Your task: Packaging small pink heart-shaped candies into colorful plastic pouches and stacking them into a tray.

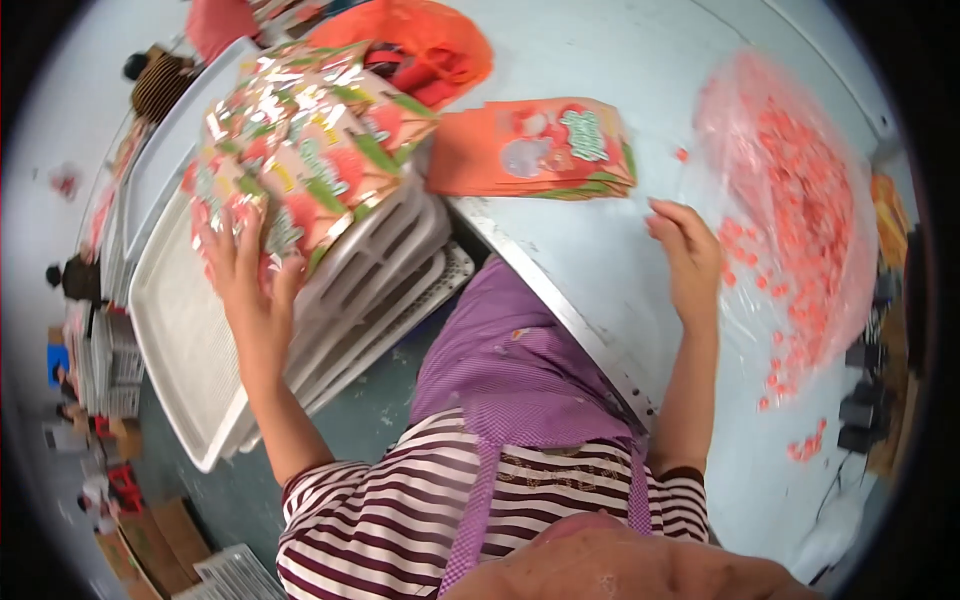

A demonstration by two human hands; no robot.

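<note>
My left hand (250, 265) lies with its fingers spread on a heap of shiny printed pouches (325, 165), peach and green, in the top white plastic tray (165, 340). A pouch touches its fingers and thumb; the hand is not wrapped round any. Over the pale table, my right hand (687, 245) hovers with loosely bent fingers, and no thing shows in it. Closest to it on the left is a stack of flat orange-and-peach pouches (540, 150). On its right, small round coral pieces (810, 210) fill a clear plastic bag (740, 110), with several spilled out beside it.
Below the top tray are several stacked trays (375, 320). A metal-edged table (560, 300) runs along my right side. An orange-red bag (440, 50) sits at the back. Other people (160, 85) are at the far left, and cardboard boxes (160, 540) stand on the floor.
</note>
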